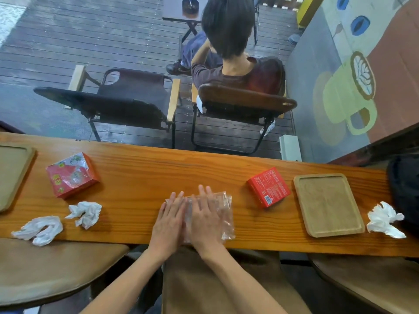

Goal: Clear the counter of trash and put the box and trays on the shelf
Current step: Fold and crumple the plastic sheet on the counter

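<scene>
A crumpled clear plastic wrapper (pixel 226 214) lies on the wooden counter (pixel 147 173) in front of me. My left hand (pixel 169 222) and my right hand (pixel 205 219) lie flat side by side on it, fingers straight. A red box in shiny wrap (pixel 72 175) sits to the left, a smaller red box (pixel 268 188) to the right. One wooden tray (pixel 328 205) lies at the right, another wooden tray (pixel 13 173) at the far left edge. Two crumpled white tissues (pixel 85 213) (pixel 39 230) lie at the left, a third tissue (pixel 384 220) at the right.
Past the counter a person (pixel 235 53) sits with their back to me on a wooden chair (pixel 247 98), next to a vacant dark chair (pixel 127 98). A black bag (pixel 405 189) rests at the counter's right end. Brown stool seats (pixel 56 268) stand below the near edge.
</scene>
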